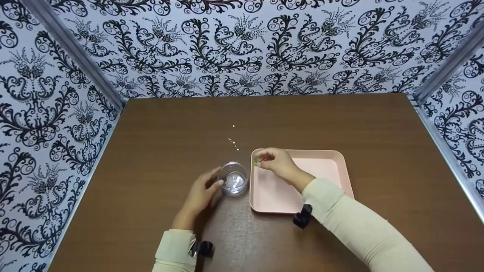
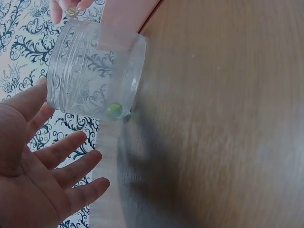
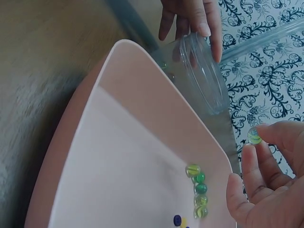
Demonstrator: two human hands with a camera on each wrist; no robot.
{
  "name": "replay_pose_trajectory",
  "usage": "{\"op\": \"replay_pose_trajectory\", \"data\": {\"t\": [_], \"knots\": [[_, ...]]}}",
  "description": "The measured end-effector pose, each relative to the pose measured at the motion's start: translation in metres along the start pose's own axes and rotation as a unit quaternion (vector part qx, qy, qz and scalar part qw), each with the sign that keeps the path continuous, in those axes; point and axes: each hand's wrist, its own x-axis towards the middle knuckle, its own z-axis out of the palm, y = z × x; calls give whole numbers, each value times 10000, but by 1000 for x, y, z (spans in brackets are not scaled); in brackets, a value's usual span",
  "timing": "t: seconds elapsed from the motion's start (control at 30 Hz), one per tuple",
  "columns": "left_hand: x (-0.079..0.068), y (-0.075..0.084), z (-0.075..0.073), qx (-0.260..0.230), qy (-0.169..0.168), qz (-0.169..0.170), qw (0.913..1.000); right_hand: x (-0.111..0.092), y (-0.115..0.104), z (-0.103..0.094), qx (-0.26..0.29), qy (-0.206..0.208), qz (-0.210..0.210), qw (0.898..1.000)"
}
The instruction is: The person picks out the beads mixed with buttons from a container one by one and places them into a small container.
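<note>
The left hand (image 1: 199,193) reaches forward from the near side, its grip spread, fingers apart and thumb at the rim of a clear jar (image 1: 236,189), upright on the desk (image 1: 264,241). At least 1 marble (image 2: 115,110) lies low inside. Just right, a pink tray (image 1: 270,202) holds 5 green marbles (image 3: 201,188) in a row; its raised wall stands between them and the jar. Above the tray's left side, the right hand (image 1: 280,165) pinches 1 glass marble (image 3: 254,136). White specks (image 1: 233,142) lie beyond, before a patterned wall (image 1: 242,41).
</note>
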Motion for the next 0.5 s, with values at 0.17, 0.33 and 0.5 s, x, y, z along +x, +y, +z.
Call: {"op": "replay_pose_trajectory", "data": {"t": [0.17,0.33,0.5], "knots": [[0,-1,0,14,57,68,10000,0,1,4,82,16,-52,10000],[0,0,1,-17,81,50,10000,-1,0,6,97,40,-77,9999],[0,1,1,-35,85,31,10000,-3,-2,9,98,12,-165,9998]]}}
